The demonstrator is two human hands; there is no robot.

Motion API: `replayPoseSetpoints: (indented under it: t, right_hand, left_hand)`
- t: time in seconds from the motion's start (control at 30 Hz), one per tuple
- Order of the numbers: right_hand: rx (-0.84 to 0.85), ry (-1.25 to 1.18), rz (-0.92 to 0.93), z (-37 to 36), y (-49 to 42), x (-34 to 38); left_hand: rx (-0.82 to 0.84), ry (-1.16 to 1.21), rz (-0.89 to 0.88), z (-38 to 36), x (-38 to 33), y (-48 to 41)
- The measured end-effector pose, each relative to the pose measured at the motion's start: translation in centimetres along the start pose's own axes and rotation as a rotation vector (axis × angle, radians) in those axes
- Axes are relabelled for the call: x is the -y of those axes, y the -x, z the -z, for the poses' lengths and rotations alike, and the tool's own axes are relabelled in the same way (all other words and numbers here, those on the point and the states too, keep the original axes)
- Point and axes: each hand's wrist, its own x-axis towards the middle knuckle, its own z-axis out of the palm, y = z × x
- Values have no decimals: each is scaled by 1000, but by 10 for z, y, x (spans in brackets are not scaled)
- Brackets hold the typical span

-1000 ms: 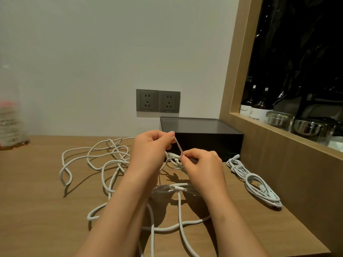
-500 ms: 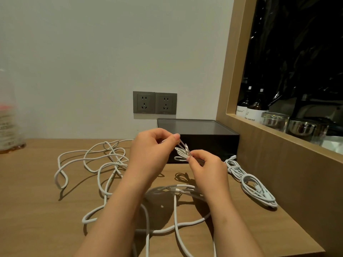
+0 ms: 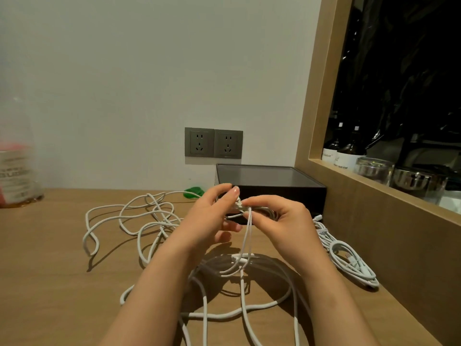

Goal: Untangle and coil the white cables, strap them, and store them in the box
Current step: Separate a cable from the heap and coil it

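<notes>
Both hands are raised above the wooden table in front of the black box [image 3: 270, 182]. My right hand [image 3: 279, 222] holds a small coiled white cable [image 3: 264, 212], mostly hidden by its fingers. Fingertips of my left hand [image 3: 214, 213] pinch the thin strap [image 3: 238, 201] at the coil's left end. A strand hangs from the coil down to loose white cables [image 3: 239, 268] on the table. A tangled white cable [image 3: 139, 218] sprawls to the left. A bundled white cable [image 3: 349, 260] lies by the right wall.
Two grey wall sockets [image 3: 213, 143] sit above the box. A clear bottle [image 3: 17, 168] stands at the far left. A green object [image 3: 193, 191] lies behind my left hand. The recessed shelf at right holds dark bottles [image 3: 346, 151] and glass jars [image 3: 374, 169].
Both hands have drawn closer together and the strap, stretched out before, is now pulled in tight against the coil. The view has tilted slightly.
</notes>
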Motion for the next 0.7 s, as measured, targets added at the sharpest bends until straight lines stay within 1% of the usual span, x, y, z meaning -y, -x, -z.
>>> replayPoseSetpoints:
  t: [0.07,0.13,0.17,0.2,0.27,0.3,0.37,0.43,0.53,0.6,0.63,0.7]
  right_hand:
    - [48,0,16,1,1,3]
    - [46,37,-12,0,-1,4]
    - [19,24,-67,-1,-2,2]
    - [-29,-50,-165,-3,-3,1]
    - [-111,-314,-434,-7,-7,4]
    - [-95,-390,-531,-9,-7,8]
    - [48,-368,-610,-11,-6,14]
    - [158,-378,-571,-12,-4,19]
    - [218,-509,-494,-12,-1,24]
    - [243,-608,-484,-12,0,24]
    - [253,-614,-479,-12,1,24]
    - [283,-521,-449,-13,2,25]
  left_hand:
    - [-10,90,-14,2,2,-1]
    - [-106,155,-53,4,4,-3]
    - [-167,170,-80,5,4,-5]
    - [-225,173,-112,5,5,-6]
    - [-331,132,-198,5,6,-8]
    - [-380,71,-248,4,7,-8]
    - [-462,-71,-329,1,7,-6]
    - [-510,-132,-375,-2,7,-5]
    - [-560,-150,-408,-2,9,-5]
    - [-611,-185,-434,0,10,-5]
    - [-639,-212,-440,0,11,-5]
    - [-697,-254,-429,-1,10,-3]
